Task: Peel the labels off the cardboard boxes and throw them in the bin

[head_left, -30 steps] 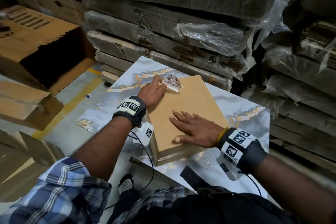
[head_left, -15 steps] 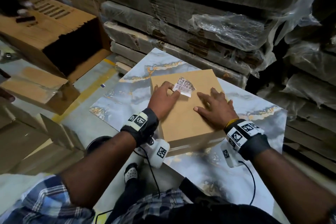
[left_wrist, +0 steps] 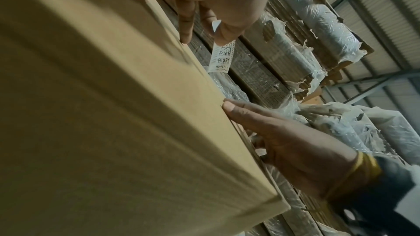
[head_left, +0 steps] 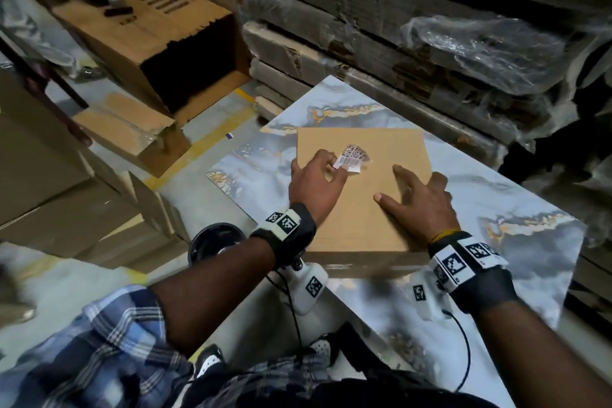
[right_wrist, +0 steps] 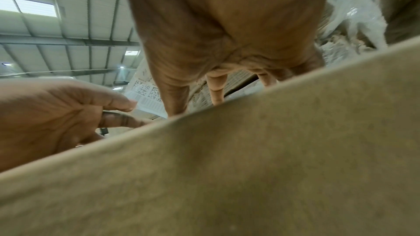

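Observation:
A flat brown cardboard box (head_left: 364,209) lies on a marble-patterned slab (head_left: 496,225). My left hand (head_left: 318,182) pinches a white barcode label (head_left: 353,159) between thumb and fingers and holds it lifted off the box top; the left wrist view shows the label (left_wrist: 221,56) hanging free below the thumb. My right hand (head_left: 420,199) lies flat with spread fingers on the box's right part, holding it down. In the right wrist view the label (right_wrist: 147,100) shows beyond the box edge (right_wrist: 227,168). A black round bin (head_left: 215,240) stands on the floor left of the slab, under my left forearm.
Stacks of plastic-wrapped flat cartons (head_left: 430,43) rise behind and to the right of the slab. An open cardboard box (head_left: 159,40) and a smaller carton (head_left: 132,132) stand on the floor at left, with more boxes (head_left: 49,175) at the near left.
My left hand has pulled the label back toward the box's middle. My right hand slid forward and to the right on the box top. My head has turned left, bringing the bin into view.

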Demonstrator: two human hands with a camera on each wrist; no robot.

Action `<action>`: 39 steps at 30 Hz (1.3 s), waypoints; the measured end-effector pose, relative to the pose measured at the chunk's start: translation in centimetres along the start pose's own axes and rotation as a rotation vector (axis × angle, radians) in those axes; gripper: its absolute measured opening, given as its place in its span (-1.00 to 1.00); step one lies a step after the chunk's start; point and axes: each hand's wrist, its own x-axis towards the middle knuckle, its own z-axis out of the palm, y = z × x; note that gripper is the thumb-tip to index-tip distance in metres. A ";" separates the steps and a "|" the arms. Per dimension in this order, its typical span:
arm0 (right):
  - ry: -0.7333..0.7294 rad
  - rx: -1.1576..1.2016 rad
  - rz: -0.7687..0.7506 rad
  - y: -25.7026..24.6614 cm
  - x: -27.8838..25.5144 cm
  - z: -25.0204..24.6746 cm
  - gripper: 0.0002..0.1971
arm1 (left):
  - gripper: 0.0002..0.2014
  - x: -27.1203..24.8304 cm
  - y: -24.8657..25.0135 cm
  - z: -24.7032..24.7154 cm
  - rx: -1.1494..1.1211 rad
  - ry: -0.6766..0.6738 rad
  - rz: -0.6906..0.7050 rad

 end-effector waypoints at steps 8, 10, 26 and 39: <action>-0.029 0.004 -0.207 -11.0 -4.1 3.9 -0.30 | -0.82 -1.8 -5.8 -10.7 0.040 0.208 0.012; -0.044 -0.013 -0.289 -14.3 -5.7 5.3 -0.31 | -0.82 -3.3 -7.5 -14.2 0.041 0.274 0.006; -0.381 -0.273 -0.570 -39.1 -25.2 30.3 -0.25 | -0.76 -20.2 -37.5 -39.6 0.125 0.454 -0.275; -0.642 -0.363 -0.608 -46.7 -24.7 62.1 -0.24 | -0.45 -20.9 -66.5 -43.1 0.099 0.520 -0.595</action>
